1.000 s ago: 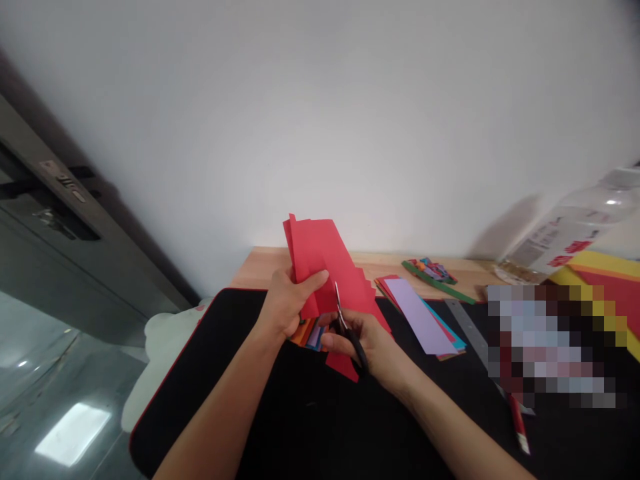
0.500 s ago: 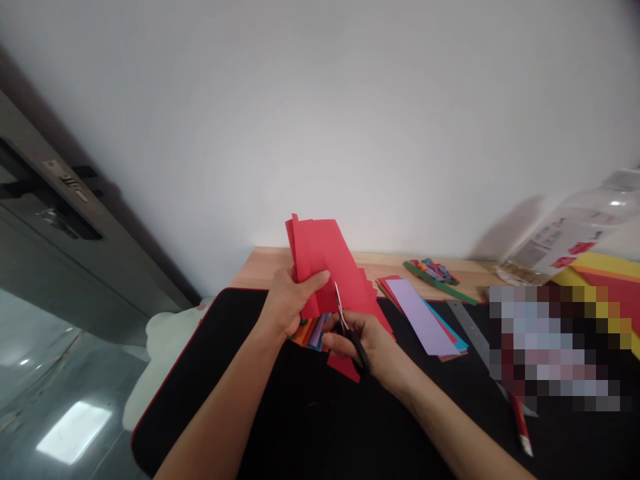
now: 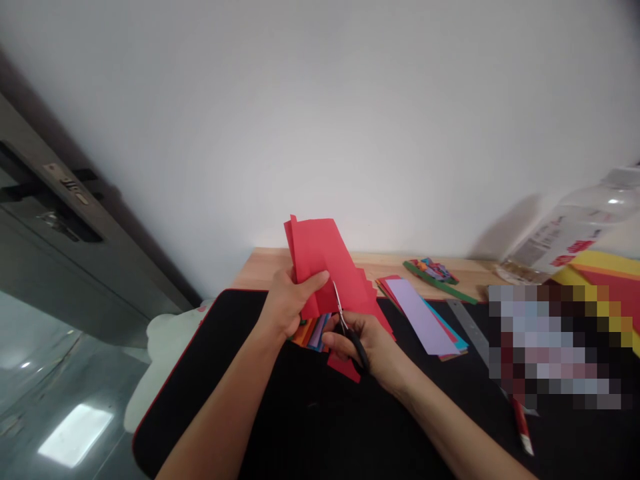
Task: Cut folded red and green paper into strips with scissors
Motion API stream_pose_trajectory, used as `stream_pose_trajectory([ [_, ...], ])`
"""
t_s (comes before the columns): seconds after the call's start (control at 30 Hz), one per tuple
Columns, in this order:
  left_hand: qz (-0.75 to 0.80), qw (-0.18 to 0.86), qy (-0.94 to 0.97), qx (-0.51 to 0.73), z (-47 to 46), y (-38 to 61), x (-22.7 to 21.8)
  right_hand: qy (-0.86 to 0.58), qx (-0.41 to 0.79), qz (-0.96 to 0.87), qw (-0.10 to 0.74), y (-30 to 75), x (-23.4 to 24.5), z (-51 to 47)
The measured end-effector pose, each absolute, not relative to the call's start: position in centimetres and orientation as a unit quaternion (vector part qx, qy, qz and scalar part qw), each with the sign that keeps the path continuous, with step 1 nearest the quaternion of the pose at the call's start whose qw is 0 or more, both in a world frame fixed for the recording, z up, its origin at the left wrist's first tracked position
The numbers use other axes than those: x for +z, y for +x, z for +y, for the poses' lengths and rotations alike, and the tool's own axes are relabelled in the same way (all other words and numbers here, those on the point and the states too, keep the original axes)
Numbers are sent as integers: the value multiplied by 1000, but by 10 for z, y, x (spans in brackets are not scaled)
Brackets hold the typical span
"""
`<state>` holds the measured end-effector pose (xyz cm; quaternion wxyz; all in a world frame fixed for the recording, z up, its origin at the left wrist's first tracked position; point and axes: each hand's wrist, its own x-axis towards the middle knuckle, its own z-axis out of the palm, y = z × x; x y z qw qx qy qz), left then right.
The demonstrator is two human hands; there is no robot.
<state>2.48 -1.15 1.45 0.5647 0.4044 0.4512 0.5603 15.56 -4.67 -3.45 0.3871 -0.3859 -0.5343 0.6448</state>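
My left hand (image 3: 295, 303) is closed on a sheet of red paper (image 3: 320, 247), with its thumb pressed on the front and its fingers behind. The paper stands raised above the table, with a folded or layered strip along its left edge. My right hand (image 3: 370, 340) grips a pair of black-handled scissors (image 3: 355, 343), whose blades point up at the red paper near my left thumb. Whether the blades are on both sides of the paper is hard to see. More red pieces (image 3: 377, 310) lie under and behind my right hand. Below the paper, orange, purple and blue strips (image 3: 315, 332) show between my hands.
On the black mat (image 3: 200, 400) lie a lilac strip stack (image 3: 420, 317), a metal ruler (image 3: 467, 327) and a red pencil (image 3: 523, 427). Behind are paper scraps (image 3: 435, 272), a plastic bottle (image 3: 575, 227) and yellow sheets (image 3: 610, 263). A pixelated patch hides something at right.
The red paper's top has shifted very slightly left, and the scissors' tips too. Both hands keep their holds; otherwise the scene looks the same.
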Motion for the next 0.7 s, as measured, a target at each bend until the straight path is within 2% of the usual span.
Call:
stream_pose_trajectory([
  [0.5, 455, 570, 395, 559, -11, 25, 15, -409, 644, -529, 370, 156, -31, -48],
  [0.7, 441, 555, 391, 587, -6, 19, 11, -360, 666, -558, 340, 163, -30, -47],
])
